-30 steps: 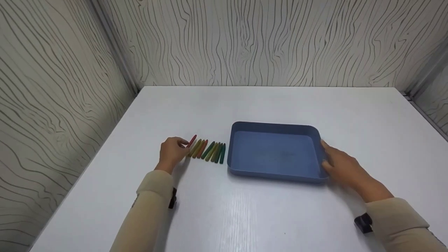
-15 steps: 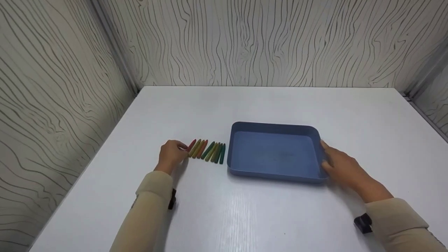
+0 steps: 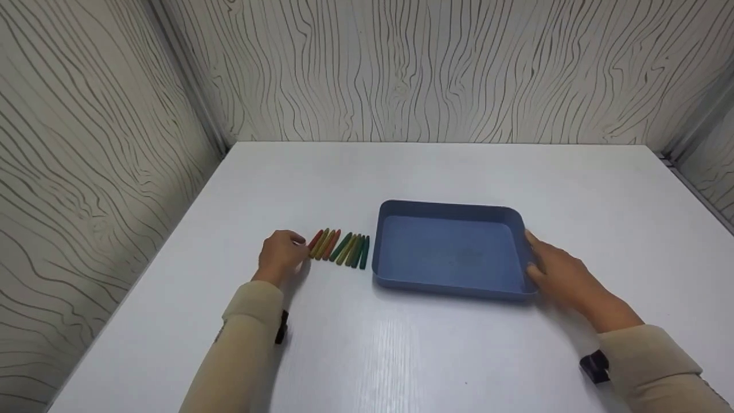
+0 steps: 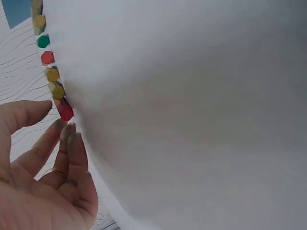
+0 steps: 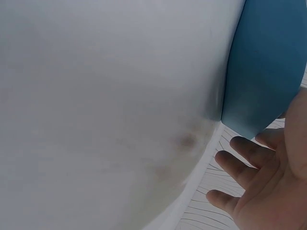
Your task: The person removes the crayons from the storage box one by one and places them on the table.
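Note:
In the head view my left hand [image 3: 281, 251] is at the left end of a row of crayons [image 3: 345, 248] on the white table. Its thumb and fingertips lie on either side of the red crayon [image 4: 66, 113] at that end, with a small gap showing by the thumb. Yellow, orange and green crayons lie beside it, side by side and slightly slanted. My right hand [image 3: 559, 272] rests against the right wall of a shallow blue tray [image 3: 453, 252], fingers mostly straight and spread in the right wrist view. Its thumb is largely hidden there.
The white tabletop [image 3: 401, 344] lies under both hands. A back wall [image 3: 401, 69] and a left wall [image 3: 97, 172] with a wood-grain pattern stand around it. The tray's left side is close to the last green crayon [image 3: 364, 252].
The red crayon has come down from a raised, further-back position and shifted slightly right into line with the row. My left hand has lowered with it. My right hand and the tray have stayed put.

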{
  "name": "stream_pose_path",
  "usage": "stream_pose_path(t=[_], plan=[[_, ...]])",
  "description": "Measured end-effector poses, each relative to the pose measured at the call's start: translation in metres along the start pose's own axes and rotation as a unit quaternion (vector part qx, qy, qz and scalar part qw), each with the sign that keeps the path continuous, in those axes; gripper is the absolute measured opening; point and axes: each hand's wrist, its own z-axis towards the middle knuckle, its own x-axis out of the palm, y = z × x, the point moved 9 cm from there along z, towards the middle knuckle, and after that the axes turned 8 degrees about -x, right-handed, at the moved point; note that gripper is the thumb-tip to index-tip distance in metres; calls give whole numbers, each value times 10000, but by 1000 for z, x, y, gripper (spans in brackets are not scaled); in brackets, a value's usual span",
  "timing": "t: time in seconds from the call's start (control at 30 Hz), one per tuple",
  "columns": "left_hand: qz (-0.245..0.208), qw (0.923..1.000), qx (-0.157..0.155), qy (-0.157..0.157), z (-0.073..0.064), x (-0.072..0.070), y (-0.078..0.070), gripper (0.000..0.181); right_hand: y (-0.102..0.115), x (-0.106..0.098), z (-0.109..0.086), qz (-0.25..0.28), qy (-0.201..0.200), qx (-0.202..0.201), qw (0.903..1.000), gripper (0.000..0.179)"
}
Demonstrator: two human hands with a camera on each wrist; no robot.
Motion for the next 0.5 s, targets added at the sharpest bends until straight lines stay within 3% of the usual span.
stream_pose_path(t=[0.13,0.27,0.5], plan=[[185,9993,167,-264,-1,-5,-5,38,0,0,1,-40,-34,-43,10000,65],[315,9957,430,-759,-3,-11,-18,47,-1,0,0,-81,-82,-82,9999,64],[685,9758,1161,-1721,-22,-6,-56,58,-4,-1,-3,-110,-119,-65,9998,63]])
